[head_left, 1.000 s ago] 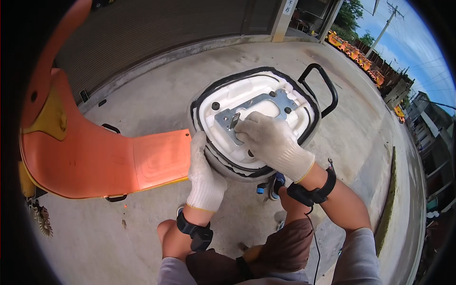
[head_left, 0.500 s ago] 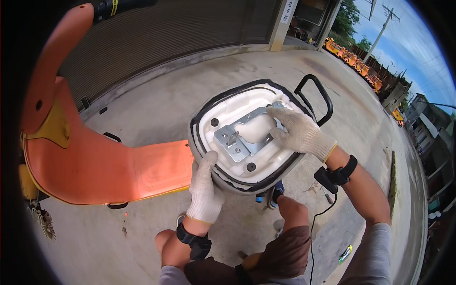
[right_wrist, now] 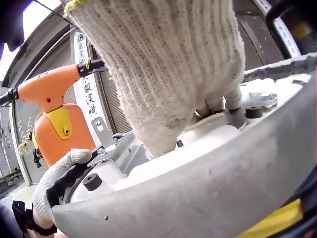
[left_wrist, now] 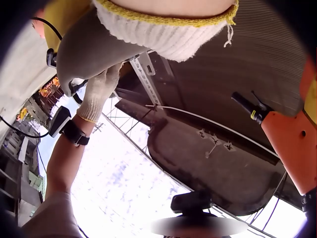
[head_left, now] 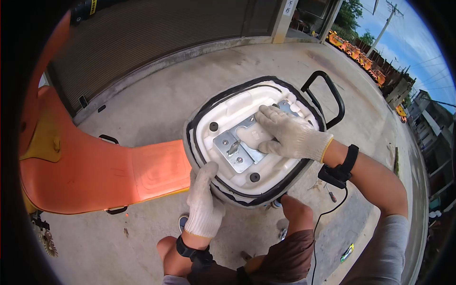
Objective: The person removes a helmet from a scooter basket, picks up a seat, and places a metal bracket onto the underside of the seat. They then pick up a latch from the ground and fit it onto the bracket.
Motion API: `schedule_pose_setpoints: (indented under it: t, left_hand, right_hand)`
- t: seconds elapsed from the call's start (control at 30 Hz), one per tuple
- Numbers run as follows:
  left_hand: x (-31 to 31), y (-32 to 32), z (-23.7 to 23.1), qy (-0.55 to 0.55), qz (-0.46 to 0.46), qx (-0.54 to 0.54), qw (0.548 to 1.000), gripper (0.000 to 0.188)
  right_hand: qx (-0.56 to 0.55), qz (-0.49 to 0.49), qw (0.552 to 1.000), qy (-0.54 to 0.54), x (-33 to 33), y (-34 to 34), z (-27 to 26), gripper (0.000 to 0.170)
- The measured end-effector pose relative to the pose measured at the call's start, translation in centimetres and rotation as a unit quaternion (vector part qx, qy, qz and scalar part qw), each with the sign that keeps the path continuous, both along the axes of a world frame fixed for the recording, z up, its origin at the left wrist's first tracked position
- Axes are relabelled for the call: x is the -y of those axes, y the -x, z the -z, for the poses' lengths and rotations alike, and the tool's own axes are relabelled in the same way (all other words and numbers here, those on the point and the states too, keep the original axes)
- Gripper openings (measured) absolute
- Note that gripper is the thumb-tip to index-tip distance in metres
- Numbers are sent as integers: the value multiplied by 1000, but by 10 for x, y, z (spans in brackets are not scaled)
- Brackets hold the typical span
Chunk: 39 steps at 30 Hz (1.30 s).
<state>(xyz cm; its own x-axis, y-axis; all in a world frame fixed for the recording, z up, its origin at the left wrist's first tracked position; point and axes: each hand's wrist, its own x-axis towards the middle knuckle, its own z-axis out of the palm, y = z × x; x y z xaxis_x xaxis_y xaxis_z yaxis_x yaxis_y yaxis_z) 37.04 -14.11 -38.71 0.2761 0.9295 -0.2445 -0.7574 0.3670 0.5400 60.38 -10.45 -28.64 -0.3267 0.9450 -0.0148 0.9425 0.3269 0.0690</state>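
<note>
A scooter seat (head_left: 240,105) is held upside down, showing its white plastic base, dark edging and grey cover. Screwed to the base is a metal bracket (head_left: 224,153) with an upright latch loop (head_left: 232,148). Black rubber bumpers (head_left: 255,177) stand around it. My gloved left hand (head_left: 204,199) grips the near left rim, thumb over the edge; its fingers are hidden below. Across the middle of the base lies my gloved right hand (head_left: 294,135), fingers extended over the bracket's right part. From the right wrist view, the right fingertips touch down among the white plastic ridges.
An orange scooter body (head_left: 95,171) with a flat footboard stands to the left. Beyond the seat rises a black grab rail (head_left: 339,104). A roller shutter (head_left: 166,33) closes the background. On the concrete lie a small red-handled tool (head_left: 333,196) and a green-yellow packet (head_left: 347,253).
My right hand has left the spot beside the latch loop, moved right along the bracket, and now lies flatter over the base. My left hand keeps its hold on the rim.
</note>
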Motion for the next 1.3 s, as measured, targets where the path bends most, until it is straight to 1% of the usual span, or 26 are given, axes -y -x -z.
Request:
schedule_pose_setpoints:
  t: [0.13,0.23,0.3,0.33,0.4,0.47,0.53,0.6,0.63,0.67,0.7,0.77,0.8,0.83,0.87,0.93,0.97,1.0,1.07,1.1,1.13,1.2,1.23,1.27,1.3]
  left_hand:
    - [1,1,-2,16,0,-9,1000,49]
    - [1,1,-5,14,2,-15,1000,49]
    - [0,1,-3,20,-4,-25,999,49]
    - [0,2,-1,23,-1,-20,1000,48]
    - [0,4,-3,23,3,-16,1000,47]
    - [1,4,-8,-3,10,6,1000,46]
    - [2,5,-13,7,15,3,1000,45]
    - [0,6,-13,30,18,-3,999,45]
    - [-1,5,-11,3,19,-5,1000,44]
    - [1,5,-10,-26,21,-9,999,44]
    - [1,2,-11,-27,7,-20,999,43]
    - [-2,4,-10,-54,16,-23,998,43]
    - [-3,4,-8,-73,23,-26,997,43]
    - [-4,2,-10,-101,10,-13,995,44]
    - [-5,2,-13,-102,21,-15,994,44]
    - [-8,7,-20,-43,-21,-24,999,48]
    - [-15,10,-14,-60,-16,-20,998,51]
    - [-16,11,-13,-57,-17,-20,998,51]
    - [-19,9,-19,-89,-34,31,995,61]
    - [-23,8,-21,-102,-49,33,993,64]
    - [-24,12,-21,-97,-47,36,993,64]
    - [-27,21,-28,-121,-10,26,992,66]
    - [-25,24,-33,-118,-18,14,993,56]
    - [-28,26,-30,-122,-18,13,992,56]
    - [-30,27,-27,-140,-12,-7,990,51]
  right_hand:
    - [37,-2,999,-11,-2,-2,11,79]
    - [18,-1,1000,-10,-3,-5,6,80]
    - [-9,-17,1000,1,-5,-8,5,85]
    - [-11,-17,1000,1,-4,-8,3,85]
    - [-20,-21,999,18,-3,-6,-5,92]
    - [-28,-4,999,36,0,0,-16,94]
    - [-36,16,997,67,0,-1,-15,96]
    - [-5,2,1000,28,-7,-8,-4,95]
    - [-21,18,999,38,-8,-8,-5,96]
    - [-23,15,998,53,-12,-9,-7,97]
    - [-26,11,998,53,-12,-10,-6,96]
    - [-23,11,999,37,-16,-12,-15,95]
    - [-39,30,998,43,-17,-13,-17,90]
    - [-57,52,996,51,-16,-13,-19,86]
    - [-99,79,990,56,-18,-15,-26,78]
    - [-245,151,958,17,-3,-14,-43,73]
    - [-285,147,946,-41,-8,-34,-31,68]
    - [-284,148,947,-38,-2,-44,-28,68]
    - [-194,193,957,-100,9,-63,-28,61]
    - [-145,227,960,-81,15,-63,-28,54]
    - [-141,230,960,-78,19,-65,-23,54]
    - [-143,201,967,-67,19,-67,-16,53]
    - [-130,211,968,-43,20,-62,-17,50]
    - [-132,210,968,-46,15,-66,-12,50]
    - [-96,174,979,-52,11,-65,-9,51]
